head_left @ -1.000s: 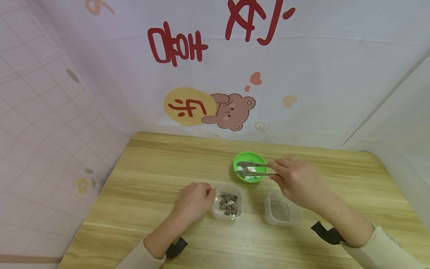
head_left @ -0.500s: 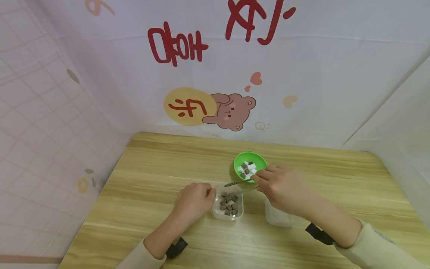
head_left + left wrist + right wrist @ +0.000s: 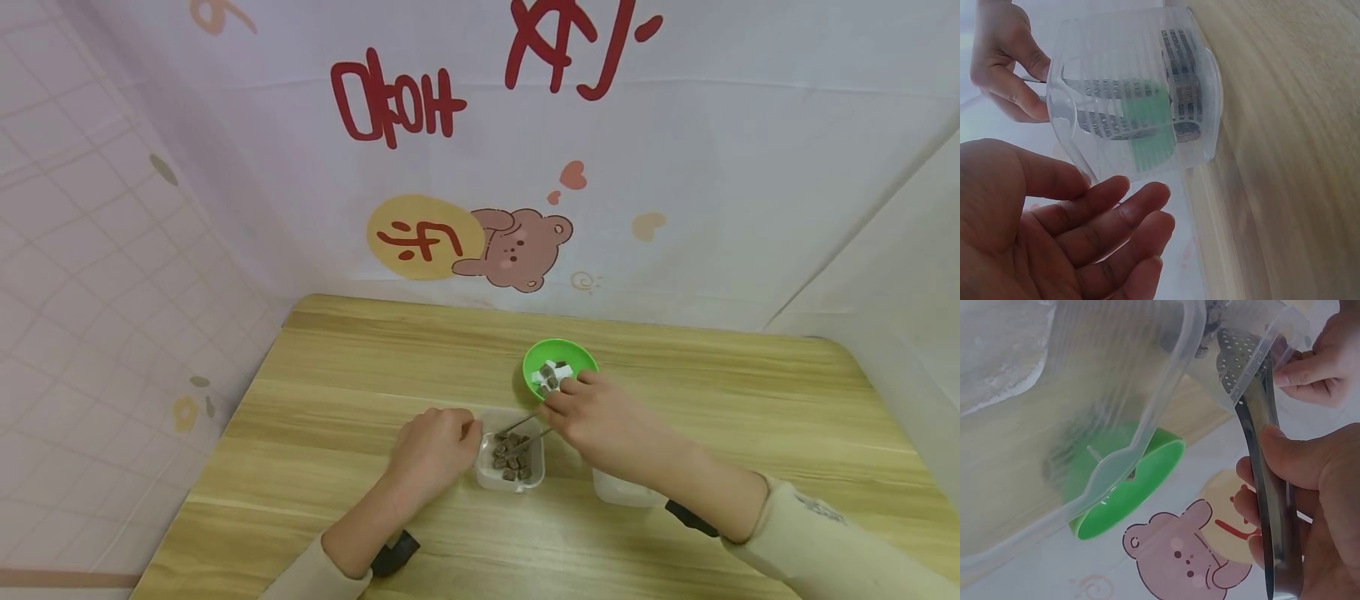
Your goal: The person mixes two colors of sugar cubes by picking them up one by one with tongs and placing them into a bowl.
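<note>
My right hand [image 3: 618,429] grips metal tongs [image 3: 1266,481] between thumb and fingers. The perforated tong heads reach down inside a clear plastic container [image 3: 1125,37], their two arms apart over several brown cubes [image 3: 512,462]. Whether the tongs touch a cube cannot be told. My left hand [image 3: 435,450] pinches the left rim of this container between thumb and forefinger. Just behind it stands a green bowl [image 3: 1141,497] with white and brown cubes, partly covered by my right hand in the head view.
A second clear container [image 3: 626,492] stands to the right, partly under my right forearm. The wooden table [image 3: 360,358] meets a printed white cloth wall [image 3: 712,167] at the back, and a cloth wall [image 3: 112,333] rises on the left.
My right hand has moved left and toward me, taking the tongs from above the green bowl down into the clear container. My left hand stays at the container's rim.
</note>
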{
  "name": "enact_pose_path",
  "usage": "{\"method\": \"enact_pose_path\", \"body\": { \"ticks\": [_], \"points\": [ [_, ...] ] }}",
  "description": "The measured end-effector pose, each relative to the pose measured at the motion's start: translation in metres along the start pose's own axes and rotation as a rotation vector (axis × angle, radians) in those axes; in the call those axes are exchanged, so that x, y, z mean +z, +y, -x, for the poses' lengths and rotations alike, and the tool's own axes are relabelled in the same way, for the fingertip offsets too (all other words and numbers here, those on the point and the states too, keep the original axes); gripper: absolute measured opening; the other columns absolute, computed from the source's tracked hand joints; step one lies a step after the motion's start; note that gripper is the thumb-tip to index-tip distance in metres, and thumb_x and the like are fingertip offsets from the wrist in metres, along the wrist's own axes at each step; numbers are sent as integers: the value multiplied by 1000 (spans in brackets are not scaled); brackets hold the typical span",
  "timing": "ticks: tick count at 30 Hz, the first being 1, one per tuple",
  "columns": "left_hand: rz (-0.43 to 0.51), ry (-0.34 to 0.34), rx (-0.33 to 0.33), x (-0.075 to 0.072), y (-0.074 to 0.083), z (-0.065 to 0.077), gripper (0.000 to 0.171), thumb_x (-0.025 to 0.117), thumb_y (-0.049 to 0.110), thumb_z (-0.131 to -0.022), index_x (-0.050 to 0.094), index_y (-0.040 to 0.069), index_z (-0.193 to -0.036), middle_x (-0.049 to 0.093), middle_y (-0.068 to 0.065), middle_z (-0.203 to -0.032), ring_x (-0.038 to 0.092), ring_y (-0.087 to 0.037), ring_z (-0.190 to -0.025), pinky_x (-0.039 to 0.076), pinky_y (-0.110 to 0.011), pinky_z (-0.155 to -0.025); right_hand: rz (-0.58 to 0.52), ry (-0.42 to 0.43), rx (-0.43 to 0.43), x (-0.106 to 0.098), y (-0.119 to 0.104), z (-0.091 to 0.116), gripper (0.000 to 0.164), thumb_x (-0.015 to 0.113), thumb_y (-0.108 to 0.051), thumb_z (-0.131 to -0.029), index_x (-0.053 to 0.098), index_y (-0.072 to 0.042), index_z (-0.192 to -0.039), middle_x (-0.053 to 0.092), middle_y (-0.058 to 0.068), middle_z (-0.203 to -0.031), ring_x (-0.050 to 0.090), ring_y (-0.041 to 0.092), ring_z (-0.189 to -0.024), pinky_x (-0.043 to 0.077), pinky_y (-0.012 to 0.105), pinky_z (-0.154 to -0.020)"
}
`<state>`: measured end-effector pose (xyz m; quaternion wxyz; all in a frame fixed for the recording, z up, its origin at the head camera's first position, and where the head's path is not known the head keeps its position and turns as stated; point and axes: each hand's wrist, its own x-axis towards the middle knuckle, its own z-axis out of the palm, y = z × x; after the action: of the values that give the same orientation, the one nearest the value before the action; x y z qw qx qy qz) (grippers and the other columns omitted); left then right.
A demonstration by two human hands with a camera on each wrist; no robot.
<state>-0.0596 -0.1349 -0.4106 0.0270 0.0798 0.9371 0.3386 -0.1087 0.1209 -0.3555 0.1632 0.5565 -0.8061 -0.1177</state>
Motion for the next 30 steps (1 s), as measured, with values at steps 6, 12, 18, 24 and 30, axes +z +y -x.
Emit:
{"method": "enact_pose_path", "body": {
  "ticks": [6, 12, 18, 24, 30],
  "points": [
    [1, -6, 3, 0, 1, 0, 46, 59, 21, -103, 47, 20, -59, 34, 11, -48, 32, -5, -42, 29, -26, -44, 40, -18, -25, 0, -2, -7, 27, 83, -11, -81, 75, -10, -107, 70, -2, -93, 60, 20, -83, 44, 33, -73],
    [-7, 0, 7, 0, 2, 0, 46, 60, 22, -103, 48, 20, -59, 36, 11, -48, 33, -5, -42, 30, -27, -44, 64, -33, -45, 2, -2, -13, 19, 85, -12, -83, 74, -13, -99, 67, -4, -90, 56, 19, -80, 43, 33, -77],
    [-13, 3, 9, 1, 1, 0, 46, 60, 24, -103, 47, 21, -59, 35, 11, -49, 33, -5, -43, 29, -27, -44, 96, -49, -72, 2, -3, -17, 20, 87, -8, -80, 74, -16, -94, 65, -6, -88, 55, 20, -81, 44, 33, -81],
    [-17, 9, 16, 1, 1, 0, 47, 60, 23, -103, 45, 21, -58, 34, 11, -49, 31, -5, -43, 28, -26, -43, 47, 13, -49, 3, 0, -16, 20, 86, -9, -80, 75, -14, -96, 69, -7, -91, 57, 19, -80, 43, 33, -77],
    [-14, 12, 9, 0, 2, 0, 46, 59, 22, -103, 46, 20, -58, 33, 11, -49, 31, -5, -44, 28, -27, -43, -19, 60, -25, 5, 5, -10, 24, 86, -11, -80, 75, -14, -102, 72, -5, -95, 60, 18, -83, 44, 33, -74]
  ]
}}
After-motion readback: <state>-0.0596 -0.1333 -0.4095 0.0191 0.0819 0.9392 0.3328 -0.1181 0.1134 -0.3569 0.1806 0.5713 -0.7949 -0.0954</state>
